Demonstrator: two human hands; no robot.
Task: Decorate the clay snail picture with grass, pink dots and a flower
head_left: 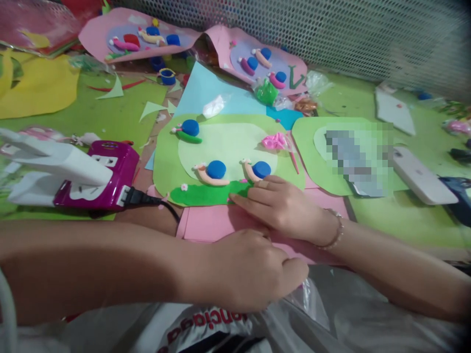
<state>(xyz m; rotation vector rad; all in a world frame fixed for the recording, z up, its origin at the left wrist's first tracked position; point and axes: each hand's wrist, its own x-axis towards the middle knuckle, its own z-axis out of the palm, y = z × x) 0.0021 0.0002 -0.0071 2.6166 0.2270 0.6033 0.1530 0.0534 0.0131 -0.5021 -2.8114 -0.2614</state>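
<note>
A green card [165, 157] carries blue-shelled clay snails, one [187, 130] at the upper left and two [213, 171] [257, 170] lower down. Along its bottom edge runs a dark green clay strip [206, 194] with small pink flowers. My right hand [274, 203] rests over the strip's right part, its index fingertip touching the strip near a tiny pink piece; the other fingers are curled. Nearer to me, my left hand [253, 269] is closed over the pink paper [209, 223]; whatever its fingers hold is hidden. Pink clay in a wrapper [276, 141] lies on the card's right side.
A purple power strip [125, 162] with white plugs and a black cord stands at left. Behind are pink cards [206, 44] with snails and bagged green clay [267, 92]. Phones [423, 176] lie right; a mesh panel [331, 39] bounds the back.
</note>
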